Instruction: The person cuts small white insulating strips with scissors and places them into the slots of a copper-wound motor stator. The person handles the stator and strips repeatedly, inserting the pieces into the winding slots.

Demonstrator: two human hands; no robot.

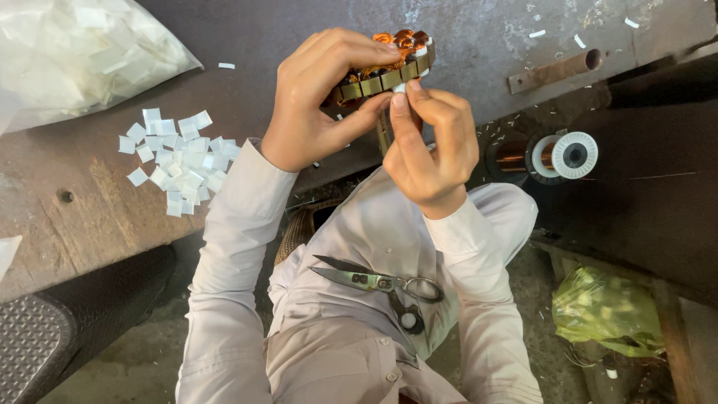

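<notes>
My left hand [318, 97] grips a round motor part [389, 73] with brass-coloured slots and copper wire windings on top, holding it above my lap at the edge of a rusty metal table [90, 209]. The fingers of my right hand [430, 142] pinch a small white paper piece [399, 87] against the underside of the part. A thin shaft [383, 133] hangs down from the part between my two hands.
A pile of small white paper squares [176, 161] lies on the table, with a clear bag of more paper [75, 52] behind. Scissors [378, 283] rest on my lap. A copper wire spool [553, 155], a metal pipe [557, 71] and a yellow-green bag [606, 310] are at right.
</notes>
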